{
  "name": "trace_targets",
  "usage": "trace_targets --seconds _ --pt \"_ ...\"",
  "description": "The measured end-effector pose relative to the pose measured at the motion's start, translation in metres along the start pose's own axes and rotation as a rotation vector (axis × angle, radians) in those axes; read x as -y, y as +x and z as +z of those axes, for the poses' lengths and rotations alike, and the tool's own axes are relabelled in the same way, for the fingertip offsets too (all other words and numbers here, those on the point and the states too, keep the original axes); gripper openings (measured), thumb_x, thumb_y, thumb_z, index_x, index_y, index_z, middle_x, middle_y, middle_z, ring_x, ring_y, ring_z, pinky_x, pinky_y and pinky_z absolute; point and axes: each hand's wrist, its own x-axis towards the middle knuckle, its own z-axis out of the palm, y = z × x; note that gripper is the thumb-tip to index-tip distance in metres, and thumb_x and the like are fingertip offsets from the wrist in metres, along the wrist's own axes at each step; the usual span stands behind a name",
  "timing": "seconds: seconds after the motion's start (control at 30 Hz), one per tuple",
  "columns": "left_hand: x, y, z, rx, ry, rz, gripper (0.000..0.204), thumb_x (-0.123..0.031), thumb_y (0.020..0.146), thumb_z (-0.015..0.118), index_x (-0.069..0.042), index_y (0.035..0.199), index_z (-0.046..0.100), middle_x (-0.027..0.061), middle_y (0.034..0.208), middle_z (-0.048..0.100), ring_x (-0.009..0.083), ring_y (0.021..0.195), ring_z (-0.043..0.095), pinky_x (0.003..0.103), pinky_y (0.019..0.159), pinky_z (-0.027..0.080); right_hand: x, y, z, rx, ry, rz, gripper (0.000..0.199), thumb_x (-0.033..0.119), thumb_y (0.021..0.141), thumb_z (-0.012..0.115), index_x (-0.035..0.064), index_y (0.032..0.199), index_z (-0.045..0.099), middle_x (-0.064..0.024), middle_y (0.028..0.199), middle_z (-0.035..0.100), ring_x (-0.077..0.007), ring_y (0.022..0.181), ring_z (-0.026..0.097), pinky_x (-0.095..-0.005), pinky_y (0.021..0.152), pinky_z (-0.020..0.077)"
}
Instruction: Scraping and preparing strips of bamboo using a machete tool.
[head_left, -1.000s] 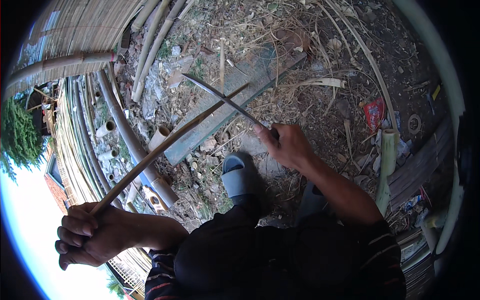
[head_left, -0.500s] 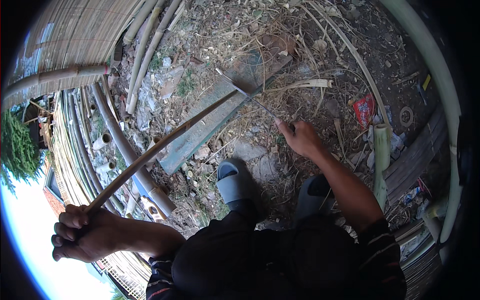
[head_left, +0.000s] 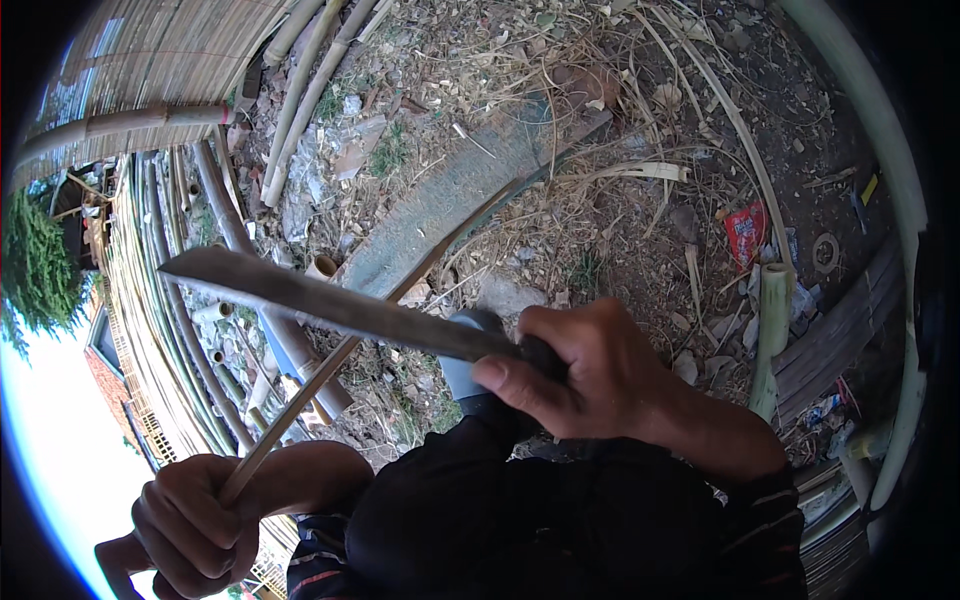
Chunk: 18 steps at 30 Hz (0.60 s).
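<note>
The left hand sat low at the near edge, its grip clenched around the near end of a thin bamboo strip. The strip ran up and away from that fist, slanting toward the far right over the ground. The right hand was closed tight on the dark handle of a long knife, whose flat blade pointed left and lay across the strip, crossing over it about midway. Just beneath the blade showed a grey sandal on the person's foot. Farther out lay a weathered plank among dry leaves, with bamboo poles stacked at the far left and a red wrapper off right.
</note>
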Motion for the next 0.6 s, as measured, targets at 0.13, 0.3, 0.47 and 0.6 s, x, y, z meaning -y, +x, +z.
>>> trace_targets --seconds 0.13,0.3,0.47,0.6 --pt "-0.008 -0.007 0.002 -0.033 -0.046 0.06 0.013 0.0 0.086 0.045 -0.008 0.088 0.055 -0.0115 0.043 0.031 -0.0024 0.031 0.023 0.013 0.034 0.015 -0.004 0.001 0.008 -0.04 -0.059 -0.255 0.06 0.051 0.098 0.061 0.0061 0.059 0.053 -0.0019 0.045 0.047 -0.0119 0.039 0.049 -0.0333 0.038 0.034" --pt "-0.009 -0.006 -0.001 -0.037 0.002 0.05 0.032 0.0 0.084 0.045 -0.016 0.057 0.04 -0.0116 0.042 0.03 -0.0026 0.033 0.021 0.016 0.036 0.011 -0.018 -0.004 0.018 0.06 0.083 0.155 0.061 0.054 0.097 0.06 0.0057 0.06 0.053 -0.0042 0.046 0.049 -0.0151 0.039 0.05 -0.0365 0.039 0.0359" --pt "-0.011 -0.006 -0.004 -0.083 0.102 0.114 0.017 0.006 0.088 0.043 -0.006 0.098 0.049 -0.0093 0.041 0.033 -0.0031 0.031 0.024 0.014 0.033 0.014 -0.074 -0.007 0.017 -0.032 0.026 0.41 0.064 0.058 0.095 0.059 0.0026 0.062 0.059 -0.0113 0.046 0.053 -0.0277 0.041 0.061 -0.0408 0.043 0.0477" --pt "-0.016 -0.005 -0.007 -0.078 0.088 0.057 0.014 0.0 0.089 0.044 -0.009 0.099 0.049 -0.0098 0.041 0.032 -0.0026 0.031 0.022 0.015 0.033 0.013 -0.073 -0.022 0.024 -0.103 -0.037 0.135 0.063 0.054 0.1 0.054 0.002 0.065 0.059 -0.0091 0.047 0.051 -0.0224 0.04 0.053 -0.0393 0.043 0.0395"
